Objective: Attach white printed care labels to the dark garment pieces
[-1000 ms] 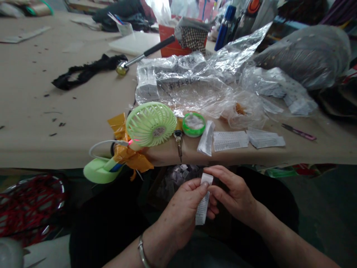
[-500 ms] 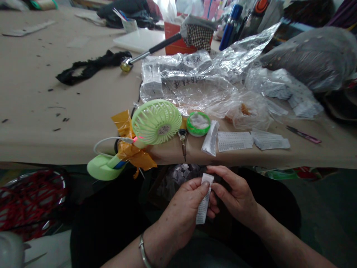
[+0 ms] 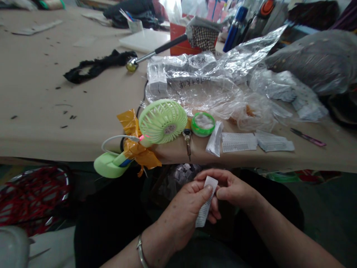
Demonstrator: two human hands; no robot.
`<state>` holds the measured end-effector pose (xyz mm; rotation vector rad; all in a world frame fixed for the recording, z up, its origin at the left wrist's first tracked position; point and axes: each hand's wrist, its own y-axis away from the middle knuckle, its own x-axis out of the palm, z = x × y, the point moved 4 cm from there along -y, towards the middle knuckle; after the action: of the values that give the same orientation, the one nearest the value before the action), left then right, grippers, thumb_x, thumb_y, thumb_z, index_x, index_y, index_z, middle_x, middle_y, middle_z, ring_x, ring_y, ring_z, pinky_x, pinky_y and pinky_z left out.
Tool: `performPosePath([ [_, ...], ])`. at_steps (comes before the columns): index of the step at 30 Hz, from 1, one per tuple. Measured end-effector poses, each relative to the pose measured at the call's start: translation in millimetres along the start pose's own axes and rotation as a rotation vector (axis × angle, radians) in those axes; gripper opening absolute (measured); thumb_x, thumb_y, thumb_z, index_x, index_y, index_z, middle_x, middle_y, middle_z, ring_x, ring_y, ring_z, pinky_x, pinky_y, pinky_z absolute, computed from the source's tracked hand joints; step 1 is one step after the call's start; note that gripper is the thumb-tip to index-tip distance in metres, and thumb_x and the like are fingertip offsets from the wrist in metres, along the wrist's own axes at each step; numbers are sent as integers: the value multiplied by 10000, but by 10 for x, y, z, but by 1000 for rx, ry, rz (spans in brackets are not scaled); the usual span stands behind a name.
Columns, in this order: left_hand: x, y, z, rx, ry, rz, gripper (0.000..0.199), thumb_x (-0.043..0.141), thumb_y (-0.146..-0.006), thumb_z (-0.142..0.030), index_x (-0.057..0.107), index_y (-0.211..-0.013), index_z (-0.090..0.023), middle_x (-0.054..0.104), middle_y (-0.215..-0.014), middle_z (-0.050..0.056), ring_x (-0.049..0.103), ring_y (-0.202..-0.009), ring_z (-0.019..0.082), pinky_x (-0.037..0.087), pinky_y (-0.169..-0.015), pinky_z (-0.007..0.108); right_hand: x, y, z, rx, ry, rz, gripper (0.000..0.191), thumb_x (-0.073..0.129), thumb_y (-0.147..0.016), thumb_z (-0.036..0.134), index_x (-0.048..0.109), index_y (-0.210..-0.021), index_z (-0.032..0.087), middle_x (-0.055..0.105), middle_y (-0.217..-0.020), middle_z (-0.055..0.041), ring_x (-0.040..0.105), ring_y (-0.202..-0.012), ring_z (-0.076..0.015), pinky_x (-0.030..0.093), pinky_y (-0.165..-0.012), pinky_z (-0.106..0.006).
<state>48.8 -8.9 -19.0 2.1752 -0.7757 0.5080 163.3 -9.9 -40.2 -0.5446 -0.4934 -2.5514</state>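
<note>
My left hand (image 3: 192,203) is closed on a narrow white printed label (image 3: 205,208), its thumb pressed flat on the front. The label is tilted, its lower end sticking out below the thumb. At the label's upper right edge, my right hand (image 3: 234,188) is closed in a pinch, with the index finger curled behind the label and the thumb beside the edge. The exact contact there is hidden. Just beyond my hands, on the table's front edge, lie a folded stack of labels (image 3: 215,139), a flat printed stack (image 3: 239,142) and another fanned stack (image 3: 275,141).
A green clip fan (image 3: 163,121) is taped to the table edge (image 3: 69,149). Beside it a soldering iron (image 3: 188,145) points toward me, near a green tub with white filling (image 3: 203,124). Tweezers (image 3: 308,137) lie right. Plastic bags (image 3: 206,89) and a hammer-like tool (image 3: 158,50) lie behind.
My right thumb and index finger have closed in against the label's edge, the index finger reaching farther left behind it. My left hand keeps its hold. The view has shifted slightly.
</note>
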Motion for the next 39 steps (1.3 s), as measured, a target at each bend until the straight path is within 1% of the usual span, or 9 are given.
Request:
performPosePath([
  [2, -3, 7, 5, 1, -20, 22, 359, 536, -847, -419, 574, -649, -122, 549, -551, 7, 491, -475, 69, 392, -481, 177, -9, -40, -45, 40, -103, 53, 442, 739, -723, 312, 585, -1121, 199, 676, -741, -5, 646, -522, -137, 528, -537, -257],
  [8, -24, 15, 15, 6, -54, -20, 266, 522, -854, -350, 570, -704, -136, 565, -562, 4, 511, -486, 84, 403, -502, 198, -18, -127, -77, -28, -178, -61, 237, 774, -679, 287, 652, -838, 160, 619, -1109, -72, 646, -908, -180, 529, -755, -281],
  [12, -22, 19, 2, 29, -54, -42, 271, 508, -863, -338, 557, -687, -138, 549, -552, -2, 496, -481, 81, 387, -494, 199, 27, -108, -73, -30, -105, -42, 260, 718, -741, 328, 626, -946, 197, 647, -1007, -45, 662, -689, -138, 543, -600, -260],
  [15, -50, 22, -6, 37, -27, -73, 251, 513, -864, -337, 566, -720, -138, 547, -572, -9, 499, -500, 81, 392, -505, 200, 61, -44, 7, -101, 135, -121, 347, 601, -844, 345, 543, -1171, 245, 663, -827, -5, 605, -486, -108, 517, -471, -239],
  [20, -100, 40, -15, 45, -3, -126, 232, 513, -868, -336, 577, -764, -139, 554, -583, -12, 500, -500, 78, 398, -515, 205, 178, 121, 308, -446, 933, -432, 355, 578, -863, 259, 559, -1216, 227, 601, -1164, -87, 604, -1040, -214, 503, -898, -351],
  [23, -110, 42, -15, 53, 6, -143, 249, 517, -866, -350, 583, -756, -137, 556, -580, -9, 501, -497, 78, 402, -521, 209, 250, 140, 323, -509, 1122, -433, 339, 555, -878, 242, 558, -1215, 204, 609, -1142, -97, 583, -1063, -216, 491, -917, -356],
  [28, -113, 58, -44, 89, 33, -142, 252, 539, -849, -360, 580, -727, -143, 556, -581, -7, 494, -503, 84, 392, -517, 208, 213, 111, 277, -465, 940, -519, 365, 530, -894, 257, 508, -1257, 229, 644, -1112, -71, 630, -1004, -191, 518, -878, -330],
  [33, -150, 94, -81, 94, 26, -196, 249, 570, -814, -384, 583, -719, -154, 559, -567, -5, 499, -507, 100, 390, -517, 216, 184, -24, 253, -285, 508, -556, 165, 587, -850, 363, 619, -906, 210, 672, -732, -8, 645, -614, -136, 530, -543, -227],
  [39, -192, 101, -101, 174, -62, -241, 282, 577, -805, -401, 568, -658, -161, 559, -556, 0, 496, -510, 107, 385, -527, 222, 255, -174, 232, -183, 310, -503, 190, 614, -813, 369, 582, -751, 192, 560, -475, 60, 492, -359, -87, 435, -391, -206],
])
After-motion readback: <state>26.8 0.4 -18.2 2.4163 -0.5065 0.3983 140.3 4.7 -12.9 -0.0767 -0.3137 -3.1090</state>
